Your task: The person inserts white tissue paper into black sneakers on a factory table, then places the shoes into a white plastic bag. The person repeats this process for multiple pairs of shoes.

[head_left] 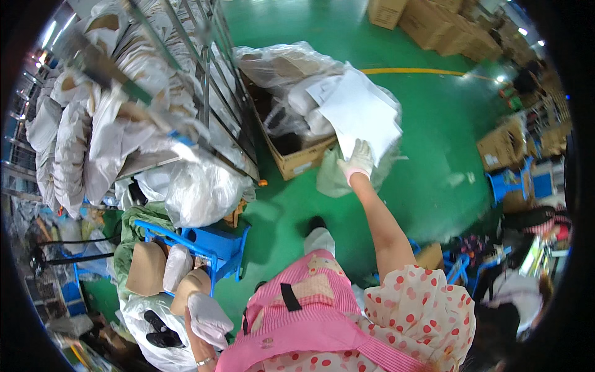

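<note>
My right hand (357, 160), in a whitish glove, reaches forward and rests with its fingers laid out on the near edge of a stack of white sheets (361, 111). The sheets lie across plastic-wrapped white bundles (304, 99) at an open cardboard box (304, 160). Low on the left, my left hand (189, 323) is beside a white-wrapped piece (209, 317) and a beige curved piece (191, 286). Those pieces cover its fingers, so its grip is hidden. Another beige curved piece (146, 268) and a white bundle (178, 266) are close by.
A metal rack (204, 80) packed with wrapped pieces stands at the left. Below it are a blue stool (217, 245) and a clear plastic bag (204, 192). Cardboard boxes (427, 25) are stacked at the far right. A blue stand (511, 186) is at the right.
</note>
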`<action>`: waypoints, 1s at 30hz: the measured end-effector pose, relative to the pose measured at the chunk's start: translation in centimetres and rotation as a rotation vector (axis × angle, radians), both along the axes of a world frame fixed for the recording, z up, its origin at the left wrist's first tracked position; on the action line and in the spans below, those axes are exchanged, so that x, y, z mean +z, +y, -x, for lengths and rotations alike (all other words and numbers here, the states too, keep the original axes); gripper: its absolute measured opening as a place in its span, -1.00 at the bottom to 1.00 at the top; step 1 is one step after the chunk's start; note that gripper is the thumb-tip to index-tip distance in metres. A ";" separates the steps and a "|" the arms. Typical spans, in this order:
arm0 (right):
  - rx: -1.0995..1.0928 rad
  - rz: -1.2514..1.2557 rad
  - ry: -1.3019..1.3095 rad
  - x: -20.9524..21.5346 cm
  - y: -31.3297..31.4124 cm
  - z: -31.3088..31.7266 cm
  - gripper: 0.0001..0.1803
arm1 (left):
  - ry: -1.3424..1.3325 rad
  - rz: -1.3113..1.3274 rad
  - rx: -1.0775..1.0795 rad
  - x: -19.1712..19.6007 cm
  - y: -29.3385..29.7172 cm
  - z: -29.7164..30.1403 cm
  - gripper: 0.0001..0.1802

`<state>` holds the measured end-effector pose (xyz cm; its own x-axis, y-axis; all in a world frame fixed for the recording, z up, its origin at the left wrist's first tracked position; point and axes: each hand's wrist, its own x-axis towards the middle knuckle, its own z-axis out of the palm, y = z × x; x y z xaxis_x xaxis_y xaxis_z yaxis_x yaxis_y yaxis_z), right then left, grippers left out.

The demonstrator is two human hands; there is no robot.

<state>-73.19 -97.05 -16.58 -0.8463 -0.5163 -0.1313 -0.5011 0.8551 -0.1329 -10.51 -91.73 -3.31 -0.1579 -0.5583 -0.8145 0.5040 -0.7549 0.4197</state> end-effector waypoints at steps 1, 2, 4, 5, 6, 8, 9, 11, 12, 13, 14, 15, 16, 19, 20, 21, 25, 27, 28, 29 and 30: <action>-0.026 -0.024 -0.044 -0.4 -2.0 1.3 0.20 | -0.025 -0.022 0.036 0.4 1.3 1.1 -0.43; -0.025 -0.083 -0.051 -0.7 -3.8 2.6 0.18 | -0.098 -0.044 0.064 0.9 2.2 2.0 -0.43; -0.029 -0.152 -0.049 -1.8 -6.9 4.3 0.16 | -0.203 -0.100 0.083 1.9 2.7 5.1 -0.43; -0.021 -0.137 -0.035 -3.0 -8.0 5.0 0.12 | -0.248 -0.118 0.085 2.4 2.7 6.3 -0.44; -0.015 -0.123 -0.018 -4.1 -8.7 5.7 0.07 | -0.280 -0.128 0.093 2.9 2.5 7.3 -0.44; -0.028 -0.065 0.081 -7.0 -9.0 7.6 -0.11 | -0.329 -0.151 0.087 3.3 2.2 9.1 -0.44; 0.003 -0.002 0.055 -8.9 -8.4 8.5 -0.17 | -0.344 -0.163 0.088 3.4 2.2 9.7 -0.45; 0.060 0.136 0.021 -11.1 -7.0 11.3 -0.26 | -0.326 -0.158 0.129 3.6 2.3 11.2 -0.45; 0.099 0.242 -0.084 -9.4 -6.3 12.2 -0.40 | -0.307 -0.155 0.163 3.6 2.7 11.7 -0.45; 0.083 0.212 -0.119 -7.3 -6.2 12.9 -0.45 | -0.292 -0.143 0.195 3.7 3.1 12.1 -0.45; 0.069 0.180 -0.153 -5.1 -6.1 13.4 -0.49 | -0.281 -0.130 0.230 3.8 3.7 12.4 -0.45; 0.011 0.138 -0.180 -3.0 -4.2 14.6 -0.53 | -0.266 -0.122 0.225 4.0 3.1 12.3 -0.46; 0.087 0.196 -0.122 -1.4 -3.1 16.1 -0.56 | -0.240 -0.111 0.252 3.9 3.6 12.4 -0.46; 0.331 0.267 -0.102 7.2 -2.2 15.7 -0.63 | -0.160 -0.062 0.412 3.9 7.5 11.9 -0.46; 0.356 0.100 -0.091 9.3 0.0 16.1 -0.65 | -0.135 -0.042 0.433 4.1 7.6 11.1 -0.46; 0.415 -0.059 -0.081 11.4 1.1 15.2 -0.67 | -0.114 -0.014 0.472 4.4 8.5 10.4 -0.46; 0.868 -0.180 -0.113 24.8 4.4 2.6 -0.68 | 0.130 0.115 0.667 3.9 13.5 6.3 -0.48; 0.657 -0.341 -0.228 29.8 4.6 -6.9 -0.60 | 0.041 0.099 0.838 4.4 14.9 3.7 -0.56; 0.741 -0.355 -0.283 30.6 4.9 -9.9 -0.54 | 0.070 0.096 0.888 4.2 16.4 2.3 -0.56; 0.848 -0.380 -0.348 31.3 4.5 -13.5 -0.46 | 0.100 0.093 0.940 4.1 18.6 0.5 -0.56; 0.846 -0.400 -0.380 32.2 4.0 -16.6 -0.40 | 0.110 0.132 1.010 4.0 20.8 -0.6 -0.56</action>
